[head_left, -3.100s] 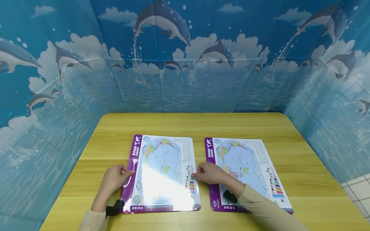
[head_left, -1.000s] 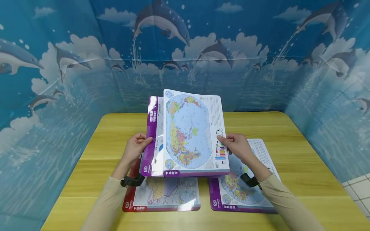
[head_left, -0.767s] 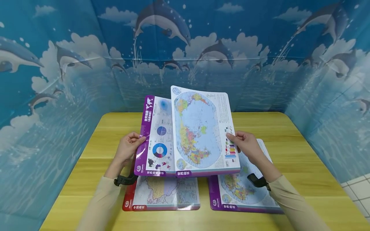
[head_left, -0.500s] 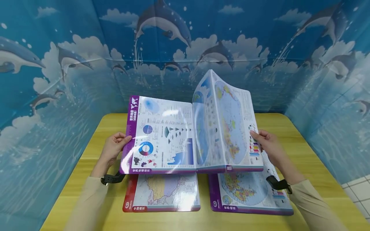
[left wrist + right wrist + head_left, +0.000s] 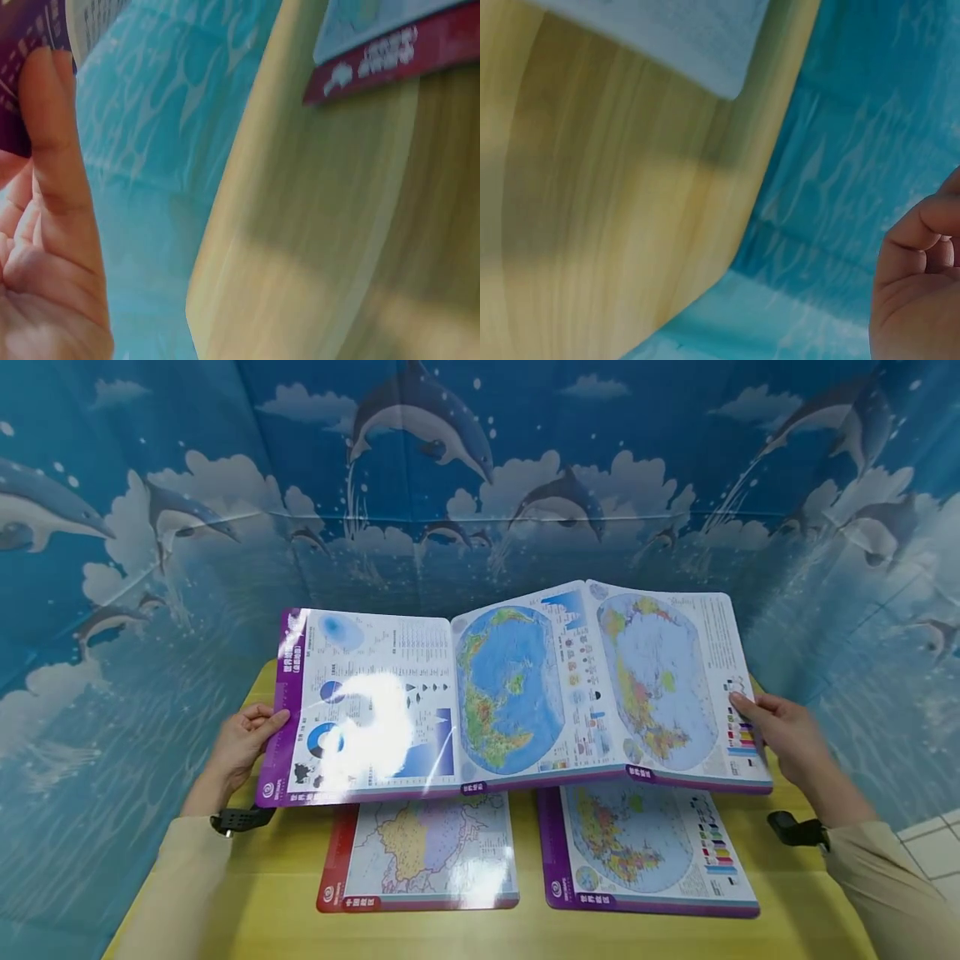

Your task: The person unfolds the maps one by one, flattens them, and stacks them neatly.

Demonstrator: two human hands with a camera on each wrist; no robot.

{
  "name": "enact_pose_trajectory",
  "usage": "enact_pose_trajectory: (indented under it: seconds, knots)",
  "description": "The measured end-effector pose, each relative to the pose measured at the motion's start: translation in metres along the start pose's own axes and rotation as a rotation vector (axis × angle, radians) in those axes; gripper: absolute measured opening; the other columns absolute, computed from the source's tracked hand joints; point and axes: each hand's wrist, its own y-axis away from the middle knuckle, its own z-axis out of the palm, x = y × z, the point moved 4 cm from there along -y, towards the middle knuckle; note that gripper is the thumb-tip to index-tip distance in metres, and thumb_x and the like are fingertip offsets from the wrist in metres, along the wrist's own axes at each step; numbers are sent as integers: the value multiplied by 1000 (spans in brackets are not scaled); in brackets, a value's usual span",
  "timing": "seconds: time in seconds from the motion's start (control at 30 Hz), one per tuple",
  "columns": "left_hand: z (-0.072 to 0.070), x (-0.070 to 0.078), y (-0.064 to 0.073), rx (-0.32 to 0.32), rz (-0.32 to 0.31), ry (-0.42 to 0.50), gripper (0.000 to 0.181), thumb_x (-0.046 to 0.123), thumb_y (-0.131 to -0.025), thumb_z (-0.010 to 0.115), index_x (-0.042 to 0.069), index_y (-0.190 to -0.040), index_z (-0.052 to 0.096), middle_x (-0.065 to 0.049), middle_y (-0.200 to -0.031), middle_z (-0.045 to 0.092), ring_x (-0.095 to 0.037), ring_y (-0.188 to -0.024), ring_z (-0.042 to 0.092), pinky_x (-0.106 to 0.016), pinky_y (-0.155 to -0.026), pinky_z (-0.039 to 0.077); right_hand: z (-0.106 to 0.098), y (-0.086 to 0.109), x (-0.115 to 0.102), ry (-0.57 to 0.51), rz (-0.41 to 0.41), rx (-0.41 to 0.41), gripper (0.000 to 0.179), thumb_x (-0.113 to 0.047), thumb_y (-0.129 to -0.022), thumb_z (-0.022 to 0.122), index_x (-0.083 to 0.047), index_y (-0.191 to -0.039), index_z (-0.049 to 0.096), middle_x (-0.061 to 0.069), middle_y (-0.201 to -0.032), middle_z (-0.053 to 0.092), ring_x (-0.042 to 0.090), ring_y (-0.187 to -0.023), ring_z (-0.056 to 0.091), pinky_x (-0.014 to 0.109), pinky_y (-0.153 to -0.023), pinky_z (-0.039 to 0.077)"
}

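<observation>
A fold-out world map (image 5: 510, 693) with three panels and a purple left border is spread wide above the table in the head view. My left hand (image 5: 246, 742) pinches its left edge between thumb and fingers; the left wrist view shows the thumb (image 5: 52, 135) pressed on the purple border. My right hand (image 5: 787, 739) pinches the right edge near the colored legend. In the right wrist view, the right hand (image 5: 922, 277) has curled fingers at the frame's edge. A crease stands up between the middle and right panels, and glare whitens part of the left one.
Below the raised map lie a red-bordered map (image 5: 427, 852) on the left and another purple-bordered map (image 5: 637, 852) on the right, both partly covered. They rest on a yellow wood-grain table (image 5: 420, 935). A blue dolphin-print curtain (image 5: 465, 543) encloses the back and sides.
Both hands lifted the purple map off the red one, then drew apart left and right. The folded map opened from a stack into three side-by-side panels.
</observation>
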Motion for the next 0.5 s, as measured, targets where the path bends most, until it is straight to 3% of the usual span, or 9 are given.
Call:
enact_pose_trajectory:
  seconds: [0.13, 0.23, 0.5]
  knots:
    - [-14, -1, 3, 20, -37, -22, 10, 12, -92, 64, 10, -84, 59, 0, -72, 67, -11, -59, 64, -23, -50, 51, -7, -5, 7, 80, 29, 19, 47, -54, -90, 54, -11, -109, 53, -12, -74, 62, 12, -64, 61, 31, -56, 52]
    - [-23, -3, 6, 14, -60, -74, 10, 15, -92, 65, 9, -86, 58, 0, -72, 67, -12, -59, 64, -24, -50, 52, -10, -9, 12, 154, 39, 28, 56, -57, -89, 53, -4, -107, 53, -8, -73, 61, 15, -62, 60, 33, -55, 51]
    - [-34, -6, 12, -23, -141, -378, 37, 33, -91, 64, -1, -99, 53, 2, -76, 68, -16, -66, 67, -30, -60, 55, -9, -10, 21, 267, 40, 19, 59, -58, -89, 52, 0, -92, 54, -1, -73, 59, 17, -60, 54, 35, -53, 46]
